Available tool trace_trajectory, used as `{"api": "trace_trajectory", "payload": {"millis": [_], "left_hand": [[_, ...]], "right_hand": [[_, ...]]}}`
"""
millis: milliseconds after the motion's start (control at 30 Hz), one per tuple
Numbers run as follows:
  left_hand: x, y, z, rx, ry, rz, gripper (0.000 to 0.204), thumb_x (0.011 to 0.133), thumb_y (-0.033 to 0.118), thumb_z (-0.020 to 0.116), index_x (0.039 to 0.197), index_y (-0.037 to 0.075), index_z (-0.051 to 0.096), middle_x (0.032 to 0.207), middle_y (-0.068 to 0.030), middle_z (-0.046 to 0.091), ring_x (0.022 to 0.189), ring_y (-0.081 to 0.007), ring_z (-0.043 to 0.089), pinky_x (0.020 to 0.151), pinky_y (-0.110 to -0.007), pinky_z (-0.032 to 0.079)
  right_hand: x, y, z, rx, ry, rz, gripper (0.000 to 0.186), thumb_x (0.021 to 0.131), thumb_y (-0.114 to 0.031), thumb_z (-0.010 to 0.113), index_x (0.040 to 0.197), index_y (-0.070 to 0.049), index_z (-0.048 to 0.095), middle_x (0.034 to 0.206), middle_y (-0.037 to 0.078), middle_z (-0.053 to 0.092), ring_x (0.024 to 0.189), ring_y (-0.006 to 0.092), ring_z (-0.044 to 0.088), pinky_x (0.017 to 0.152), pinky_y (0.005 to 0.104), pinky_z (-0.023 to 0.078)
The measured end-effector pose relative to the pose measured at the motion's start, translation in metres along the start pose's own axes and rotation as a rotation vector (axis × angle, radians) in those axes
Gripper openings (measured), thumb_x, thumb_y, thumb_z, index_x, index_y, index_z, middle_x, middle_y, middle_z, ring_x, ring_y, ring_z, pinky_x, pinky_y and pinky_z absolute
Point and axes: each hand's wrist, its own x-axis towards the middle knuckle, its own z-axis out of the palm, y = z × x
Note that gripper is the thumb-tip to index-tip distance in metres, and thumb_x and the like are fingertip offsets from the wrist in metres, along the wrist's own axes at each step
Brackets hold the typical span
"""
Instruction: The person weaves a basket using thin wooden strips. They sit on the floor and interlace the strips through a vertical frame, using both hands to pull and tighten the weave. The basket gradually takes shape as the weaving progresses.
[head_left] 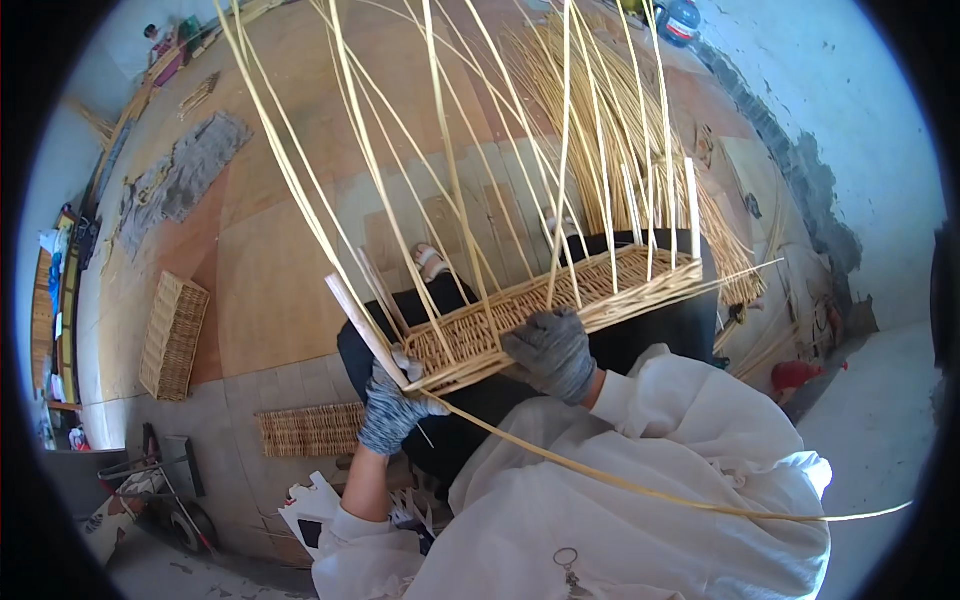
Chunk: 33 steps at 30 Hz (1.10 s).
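A half-woven wicker basket [470,335] lies across my lap, long and narrow, with tall pale stakes rising from its sides and wooden posts at its corners. My left hand [392,408], in a grey knit glove, is closed round the near left corner, beside a wooden post [362,320]. From that corner a loose willow rod [600,468] runs out to the right across my white clothing. My right hand [552,352], gloved in the same grey, curls over the near long side of the basket. Its fingertips are partly hidden.
A large bundle of willow rods [600,120] lies on the floor ahead. At the left are a finished-looking wicker basket [173,336], a flat woven panel [310,430], a grey cloth [185,175] and a wheeled cart [180,505]. A red object [795,374] sits near the right wall.
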Motion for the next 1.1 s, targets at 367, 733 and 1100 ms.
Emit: {"api": "trace_trajectory", "payload": {"millis": [367, 733, 1100], "left_hand": [[0.003, -0.006, 0.031, -0.005, 0.429, 0.044, 0.057, 0.054, -0.007, 0.082, 0.094, 0.011, 0.045, 0.075, 0.0039, 0.047, 0.067, -0.0048, 0.046, 0.061, -0.021, 0.052], [0.039, 0.032, 0.103, 0.917, 0.161, 0.347, 0.020, 0.081, 0.017, 0.066, 0.094, 0.003, 0.063, 0.092, -0.0138, 0.066, 0.085, -0.0242, 0.064, 0.079, -0.034, 0.048], [0.044, -0.018, 0.092, 0.921, 0.209, 0.118, 0.020, 0.075, 0.017, 0.071, 0.089, 0.004, 0.063, 0.075, -0.0130, 0.065, 0.071, -0.0272, 0.064, 0.064, -0.035, 0.050]], "right_hand": [[-0.025, 0.044, -0.015, 1.578, 0.333, 0.761, 0.013, 0.081, -0.011, 0.067, 0.083, -0.001, 0.060, 0.078, 0.011, 0.063, 0.064, 0.0151, 0.060, 0.053, 0.0228, 0.047], [-0.017, 0.046, -0.018, 1.349, 0.277, 0.910, 0.004, 0.082, -0.003, 0.062, 0.086, -0.002, 0.062, 0.072, 0.006, 0.062, 0.063, 0.0144, 0.060, 0.059, 0.0242, 0.049], [0.122, 0.045, 0.001, 0.475, 0.001, 0.255, 0.069, 0.073, 0.000, 0.062, 0.135, -0.003, 0.032, 0.122, 0.019, 0.046, 0.105, 0.0378, 0.051, 0.097, 0.0406, 0.040]]}}
